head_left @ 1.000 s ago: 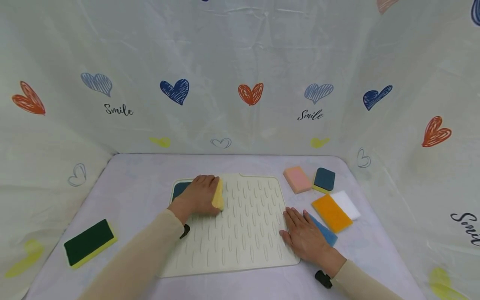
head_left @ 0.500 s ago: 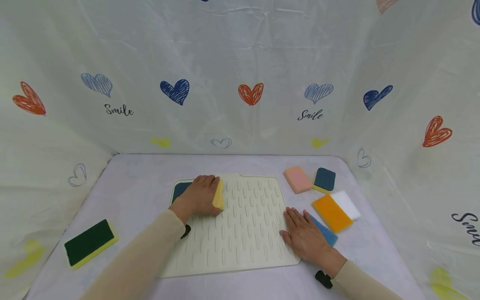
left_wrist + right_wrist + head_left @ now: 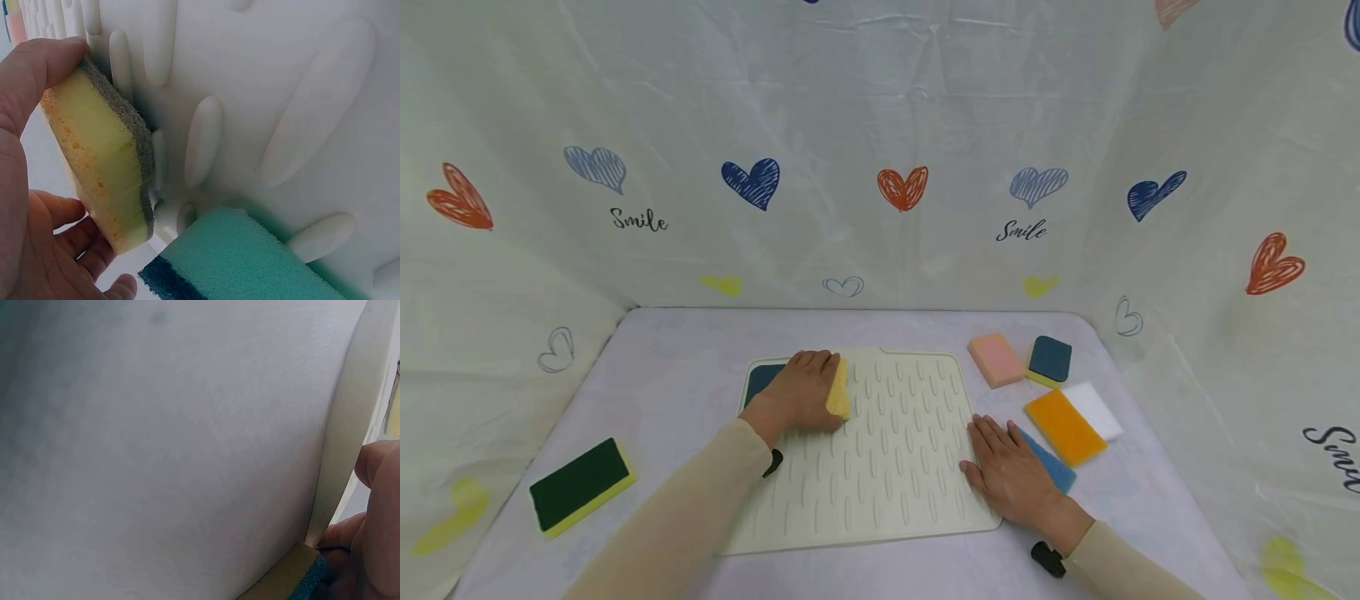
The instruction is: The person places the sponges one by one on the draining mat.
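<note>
My left hand grips a yellow sponge over the upper left of the cream ridged mat. In the left wrist view this sponge stands on edge between thumb and fingers, its grey scouring layer facing the ridges. Beside it on the mat lies a teal sponge with a dark blue layer; in the head view, a dark blue scouring side shows behind the hand. With fingers extended, my right hand rests on the mat's right edge, partly covering a blue-topped sponge.
At the back right lie a pink sponge, a dark blue and yellow sponge, an orange pad and a white pad. A green and yellow sponge lies at the left. A printed curtain surrounds the table.
</note>
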`<state>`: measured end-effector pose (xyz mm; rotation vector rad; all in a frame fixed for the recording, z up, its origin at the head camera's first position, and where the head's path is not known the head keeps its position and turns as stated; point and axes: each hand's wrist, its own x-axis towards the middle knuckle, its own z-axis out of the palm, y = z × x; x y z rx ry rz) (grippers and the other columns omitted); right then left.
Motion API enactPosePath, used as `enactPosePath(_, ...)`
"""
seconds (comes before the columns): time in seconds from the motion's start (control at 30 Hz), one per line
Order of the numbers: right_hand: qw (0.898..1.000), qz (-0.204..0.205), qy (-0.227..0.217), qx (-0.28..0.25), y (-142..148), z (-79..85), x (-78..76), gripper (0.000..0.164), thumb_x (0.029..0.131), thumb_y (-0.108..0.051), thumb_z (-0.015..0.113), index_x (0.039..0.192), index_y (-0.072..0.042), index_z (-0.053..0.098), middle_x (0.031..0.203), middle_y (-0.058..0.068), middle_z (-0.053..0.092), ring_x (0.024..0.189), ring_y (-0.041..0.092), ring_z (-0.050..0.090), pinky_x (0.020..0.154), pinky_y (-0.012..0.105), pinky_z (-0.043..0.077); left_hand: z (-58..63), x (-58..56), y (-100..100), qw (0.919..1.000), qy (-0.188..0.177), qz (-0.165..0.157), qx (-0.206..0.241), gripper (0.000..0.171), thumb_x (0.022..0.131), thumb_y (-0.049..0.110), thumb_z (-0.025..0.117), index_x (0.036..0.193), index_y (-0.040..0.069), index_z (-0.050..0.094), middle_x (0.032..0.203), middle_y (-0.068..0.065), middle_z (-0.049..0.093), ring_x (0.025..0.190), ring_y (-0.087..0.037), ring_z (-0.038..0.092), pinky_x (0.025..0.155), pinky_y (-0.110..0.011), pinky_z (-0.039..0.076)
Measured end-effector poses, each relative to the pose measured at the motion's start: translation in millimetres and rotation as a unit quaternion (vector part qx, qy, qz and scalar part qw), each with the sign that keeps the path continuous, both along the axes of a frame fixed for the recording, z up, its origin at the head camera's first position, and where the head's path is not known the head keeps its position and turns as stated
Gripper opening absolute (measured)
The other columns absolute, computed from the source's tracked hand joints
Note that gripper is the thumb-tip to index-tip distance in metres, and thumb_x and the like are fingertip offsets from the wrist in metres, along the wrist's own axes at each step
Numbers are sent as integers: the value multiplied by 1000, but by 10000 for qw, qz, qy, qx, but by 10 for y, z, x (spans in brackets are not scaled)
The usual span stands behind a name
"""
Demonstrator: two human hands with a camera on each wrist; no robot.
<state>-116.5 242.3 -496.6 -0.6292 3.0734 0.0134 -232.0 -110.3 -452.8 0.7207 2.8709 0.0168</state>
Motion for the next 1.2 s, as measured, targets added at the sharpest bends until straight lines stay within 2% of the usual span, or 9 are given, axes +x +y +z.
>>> enactPosePath(0.17, 10000, 20, 25, 2, 3, 1, 2, 67, 102, -46, 45, 147, 3, 39, 155, 20, 36, 144, 35, 35, 118, 57, 22, 16, 14, 4, 9999, -130, 64, 42, 109, 79, 66, 66, 155, 4, 19, 158, -16, 26, 147, -34, 25, 122, -50, 16)
enactPosePath(0.37, 10000, -4, -19, -67, 1, -13, -1, 67, 102, -47, 43, 147, 2, 38, 156, 19, 35, 144, 34, 34, 118, 57, 21, 39, 58, -11, 10000, 56, 29, 73, 115, 77, 71, 65, 156, 3, 16, 160, -16, 24, 148, -34, 22, 122, -51, 14)
enactPosePath(0.5, 9999, -47, -65, -72, 3, -23, 4, 67, 102, -48, 43, 148, 1, 37, 156, 18, 34, 145, 33, 33, 119, 58, 21, 147, 147, -52, 9993, 342, -112, 123, 113, 79, 70, 64, 155, 1, 16, 159, -17, 24, 147, -34, 23, 122, -51, 15)
enactPosePath(0.63, 9999, -67, -109, -44, 3, -21, 4, 68, 102, -48, 42, 149, 1, 36, 157, 17, 33, 145, 33, 33, 119, 57, 20, 299, 295, -186, 9968, 743, -264, 122, 103, 84, 63, 65, 154, 0, 22, 157, -17, 28, 146, -34, 26, 121, -52, 17)
enactPosePath(0.77, 9998, -74, -140, -80, 9, -15, 6, 68, 102, -48, 43, 149, 1, 36, 157, 18, 33, 145, 33, 33, 119, 57, 20, 473, 482, -387, 9936, 1074, -353, 48, 92, 86, 51, 70, 150, -2, 31, 154, -19, 32, 144, -35, 29, 120, -52, 21)
enactPosePath(0.9, 9999, -82, -116, -86, 12, -14, 9, 68, 102, -48, 42, 149, 1, 36, 157, 17, 33, 145, 33, 33, 119, 57, 20, 594, 680, -683, 9891, 1408, -400, -184, 86, 83, 44, 76, 145, -3, 40, 150, -20, 39, 140, -36, 35, 118, -53, 25)
enactPosePath(1.03, 9998, -24, -139, -128, 5, -17, 3, 67, 102, -48, 42, 149, 1, 37, 157, 18, 33, 145, 33, 33, 119, 57, 20, 619, 905, -1049, 9836, 1579, -566, -655, 85, 77, 42, 81, 141, -2, 46, 144, -19, 47, 135, -36, 42, 116, -54, 29)
enactPosePath(1.2, 9999, -34, -140, -84, 10, -25, -3, 67, 102, -48, 42, 149, 1, 36, 157, 18, 32, 145, 33, 32, 119, 57, 19, 571, 1145, -1486, 9812, 1366, -878, -1045, 85, 71, 43, 84, 136, 0, 51, 137, -16, 53, 128, -34, 47, 112, -56, 33)
